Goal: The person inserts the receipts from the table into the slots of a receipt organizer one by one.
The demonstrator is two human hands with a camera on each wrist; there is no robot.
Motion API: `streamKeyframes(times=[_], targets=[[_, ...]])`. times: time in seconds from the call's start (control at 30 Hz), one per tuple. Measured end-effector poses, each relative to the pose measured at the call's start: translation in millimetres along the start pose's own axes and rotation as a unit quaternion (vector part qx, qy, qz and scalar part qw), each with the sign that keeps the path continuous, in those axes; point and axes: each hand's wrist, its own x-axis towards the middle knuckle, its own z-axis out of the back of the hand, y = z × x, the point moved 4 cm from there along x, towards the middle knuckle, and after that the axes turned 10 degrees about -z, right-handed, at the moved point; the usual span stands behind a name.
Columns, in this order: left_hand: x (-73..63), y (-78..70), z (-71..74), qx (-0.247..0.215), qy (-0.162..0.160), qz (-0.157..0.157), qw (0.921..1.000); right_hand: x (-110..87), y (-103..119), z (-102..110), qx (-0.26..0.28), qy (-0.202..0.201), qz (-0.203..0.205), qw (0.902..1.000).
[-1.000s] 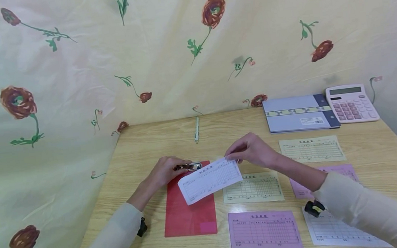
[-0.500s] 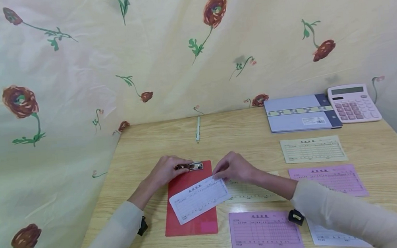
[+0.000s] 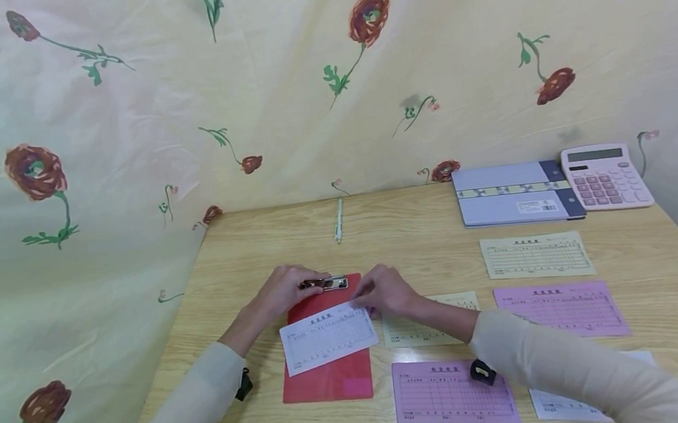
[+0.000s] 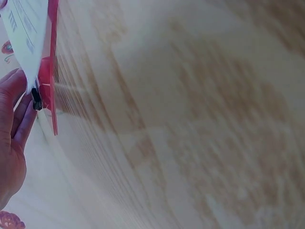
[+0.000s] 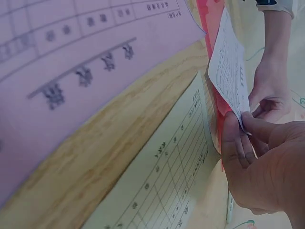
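A red clipboard (image 3: 331,382) lies on the table, its metal clip (image 3: 336,282) along the top edge. My left hand (image 3: 288,288) grips that clip from the left, thumb and fingers around its dark lever (image 4: 36,99). By its upper right corner my right hand (image 3: 386,292) pinches a white printed form slip (image 3: 327,338), thumb on one face and fingers behind. Slightly slanted, the slip hangs over the clipboard, its top edge just below the clip. In the right wrist view the slip (image 5: 231,69) stands raised at an angle to the red board.
Right of the clipboard lie a pale green slip (image 3: 412,334), a pink slip (image 3: 450,412), and farther right another green slip (image 3: 536,257), a pink one (image 3: 563,312) and a white one (image 3: 569,407). Behind are a pen (image 3: 338,222), a blue folder (image 3: 498,206) and a calculator (image 3: 605,175).
My right hand has moved left and down with the white slip, bringing it from the clipboard's right side to over its middle and levelling it somewhat. My left hand stays at the clip.
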Motion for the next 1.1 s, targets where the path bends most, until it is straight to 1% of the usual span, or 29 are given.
streamKeyframes(times=[0.17, 0.43, 0.7, 0.9, 1.1], targets=[[0.1, -0.1, 0.6, 0.002, -0.002, -0.005, 1.0, 6.6, 2.4, -1.8, -0.008, -0.015, -0.012, 0.9998], [2.2, -2.4, 1.9, 0.002, -0.002, -0.028, 0.9996, 13.9, 3.4, -3.3, -0.015, -0.029, -0.025, 0.9992], [2.9, -2.4, 1.8, 0.016, 0.002, -0.034, 0.9993, 19.3, 2.7, -4.6, -0.027, -0.05, -0.021, 0.9982], [3.1, -2.2, 1.9, 0.018, 0.002, -0.04, 0.999, 23.5, 1.0, -5.4, -0.03, -0.054, -0.019, 0.9979], [2.0, -2.4, 1.9, 0.022, 0.001, -0.053, 0.9984, 23.0, 3.5, -5.8, -0.039, -0.061, -0.008, 0.9973]])
